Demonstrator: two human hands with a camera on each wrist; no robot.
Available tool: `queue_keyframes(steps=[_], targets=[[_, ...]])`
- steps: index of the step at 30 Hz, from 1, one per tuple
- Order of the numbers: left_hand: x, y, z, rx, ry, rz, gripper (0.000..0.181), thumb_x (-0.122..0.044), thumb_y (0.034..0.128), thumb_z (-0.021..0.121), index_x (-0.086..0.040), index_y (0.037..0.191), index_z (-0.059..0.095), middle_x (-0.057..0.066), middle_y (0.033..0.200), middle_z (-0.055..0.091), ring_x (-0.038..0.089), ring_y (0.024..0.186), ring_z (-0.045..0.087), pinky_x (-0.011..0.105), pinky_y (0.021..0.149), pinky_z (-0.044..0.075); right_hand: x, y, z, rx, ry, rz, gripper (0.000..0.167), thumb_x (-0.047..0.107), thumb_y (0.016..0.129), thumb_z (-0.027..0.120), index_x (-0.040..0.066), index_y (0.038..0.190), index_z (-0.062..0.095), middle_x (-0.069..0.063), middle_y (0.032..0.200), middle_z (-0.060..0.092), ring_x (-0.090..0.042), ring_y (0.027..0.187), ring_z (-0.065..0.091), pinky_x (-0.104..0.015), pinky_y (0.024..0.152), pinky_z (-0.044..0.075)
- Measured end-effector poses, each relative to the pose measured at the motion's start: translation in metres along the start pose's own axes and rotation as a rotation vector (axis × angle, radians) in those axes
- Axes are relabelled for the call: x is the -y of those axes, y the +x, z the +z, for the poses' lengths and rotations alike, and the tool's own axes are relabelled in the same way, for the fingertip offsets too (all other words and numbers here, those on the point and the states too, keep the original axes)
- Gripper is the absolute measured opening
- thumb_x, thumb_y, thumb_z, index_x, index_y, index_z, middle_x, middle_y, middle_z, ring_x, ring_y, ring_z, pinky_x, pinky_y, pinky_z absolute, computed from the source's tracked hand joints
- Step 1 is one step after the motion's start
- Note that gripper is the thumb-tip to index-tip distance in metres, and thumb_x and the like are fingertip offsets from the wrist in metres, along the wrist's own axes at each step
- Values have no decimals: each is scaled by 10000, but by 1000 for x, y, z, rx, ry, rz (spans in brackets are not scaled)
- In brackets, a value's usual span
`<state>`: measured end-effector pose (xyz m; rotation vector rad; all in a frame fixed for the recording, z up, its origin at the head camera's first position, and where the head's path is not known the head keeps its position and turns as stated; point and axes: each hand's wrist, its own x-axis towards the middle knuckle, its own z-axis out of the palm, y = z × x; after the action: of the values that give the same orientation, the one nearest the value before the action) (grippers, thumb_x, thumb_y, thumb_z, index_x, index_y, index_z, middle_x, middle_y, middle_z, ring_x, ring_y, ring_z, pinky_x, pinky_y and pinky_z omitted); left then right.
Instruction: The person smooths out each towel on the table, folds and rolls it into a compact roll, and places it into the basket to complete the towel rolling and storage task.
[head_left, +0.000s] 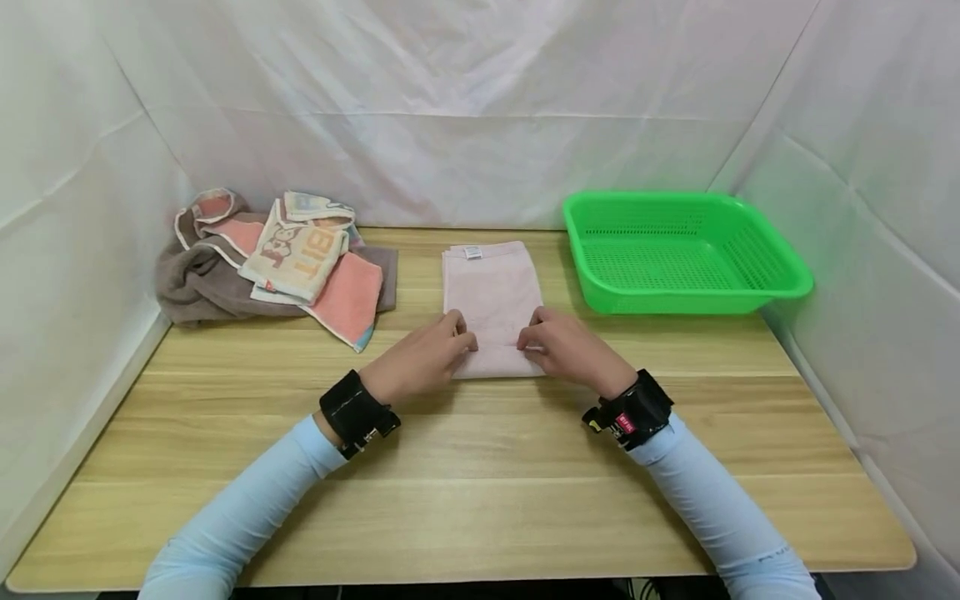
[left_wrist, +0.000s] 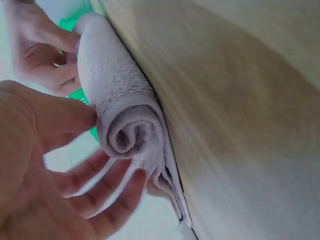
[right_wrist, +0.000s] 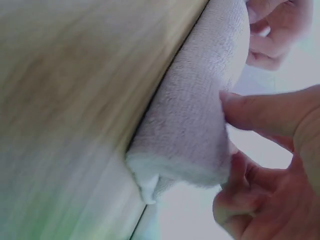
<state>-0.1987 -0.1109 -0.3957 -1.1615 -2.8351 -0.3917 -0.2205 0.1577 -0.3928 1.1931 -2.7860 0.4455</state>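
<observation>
A pale pink towel (head_left: 491, 287) lies folded into a narrow strip on the table, a small white label at its far end. Its near end is rolled up; in the left wrist view the towel roll (left_wrist: 132, 130) shows a spiral at its side. My left hand (head_left: 427, 357) holds the roll's left end, thumb on the near side and fingers beyond it. At the right end, my right hand (head_left: 576, 348) grips the same roll between thumb and curled fingers. The right wrist view shows the fluffy towel roll (right_wrist: 185, 105) against the tabletop.
A heap of grey, coral and cream printed towels (head_left: 300, 258) lies at the back left of the wooden table (head_left: 480, 500). At the back right stands a green plastic basket (head_left: 686, 302) with perforated sides. White curtains (head_left: 465, 108) enclose the table's back and sides.
</observation>
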Motion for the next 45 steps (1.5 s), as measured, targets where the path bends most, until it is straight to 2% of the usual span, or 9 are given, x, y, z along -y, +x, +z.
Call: queue_keyframes(steps=[4, 7, 15, 21, 28, 32, 37, 41, 45], targets=[[-2, 1, -1, -47, 92, 78, 243, -24, 968, 627, -182, 1143, 683, 39, 1024, 615, 227, 899, 549, 332, 796, 492, 6, 0, -1, 9, -25, -19, 125, 37, 823, 763, 154, 860, 738, -11, 851, 646, -150, 721, 580, -303, 674, 507], [-5, 1, -1, -74, 155, 123, 228, -9, 938, 630, -178, 1061, 720, 16, 937, 660, 236, 890, 557, 341, 790, 485, 10, -1, -2, 38, -17, 17, 127, 80, 756, 805, 161, 834, 745, 21, 841, 652, -122, 706, 570, -288, 673, 499], [-14, -1, -4, -70, 245, 127, 103, -102, 934, 666, -172, 899, 733, -26, 794, 697, 199, 802, 606, 356, 687, 486, 17, -2, 0, 16, -114, 24, 200, 58, 703, 881, 135, 829, 746, 26, 800, 685, -160, 706, 611, -320, 659, 514], [-15, 0, -3, -84, 304, 157, 54, -184, 882, 752, -165, 881, 702, -11, 777, 688, 213, 767, 634, 371, 668, 492, 17, -2, 0, 29, -155, 20, 267, 55, 708, 876, 140, 879, 689, 19, 778, 696, -172, 664, 601, -328, 618, 489], [-8, -1, -1, -92, 169, 104, 231, -70, 834, 733, -123, 1035, 632, 12, 729, 632, 204, 669, 594, 367, 630, 486, 7, 0, -2, 50, -75, 32, 300, 61, 715, 816, 165, 968, 695, 52, 732, 623, -147, 617, 524, -308, 599, 447], [-4, 0, -3, -48, 50, 63, 341, -83, 862, 709, -119, 1165, 557, -9, 667, 573, 169, 587, 517, 313, 561, 437, 1, -2, -3, 62, 6, 18, 282, 78, 763, 763, 177, 1013, 678, 63, 694, 572, -126, 601, 461, -282, 594, 404], [1, 1, -4, 17, -79, 50, 346, -61, 903, 636, -115, 1211, 490, -55, 613, 442, 113, 553, 438, 249, 552, 375, -7, -3, -5, 130, 170, -7, 314, 58, 849, 653, 162, 1135, 577, 86, 711, 628, -65, 589, 412, -240, 578, 364], [4, 1, -4, 69, -149, 49, 259, -39, 969, 550, -124, 1209, 500, -23, 724, 486, 127, 608, 456, 243, 590, 392, -12, -2, -5, 185, 293, -7, 285, 25, 901, 589, 137, 1156, 528, 57, 737, 583, -61, 633, 461, -241, 603, 400], [5, 0, -4, 86, -91, 34, 248, -52, 1018, 506, -156, 1241, 534, 29, 934, 547, 159, 682, 493, 254, 619, 429, -9, 0, -6, 119, 194, -25, 201, 33, 915, 639, 121, 1094, 662, -15, 906, 651, -128, 799, 599, -292, 712, 510]])
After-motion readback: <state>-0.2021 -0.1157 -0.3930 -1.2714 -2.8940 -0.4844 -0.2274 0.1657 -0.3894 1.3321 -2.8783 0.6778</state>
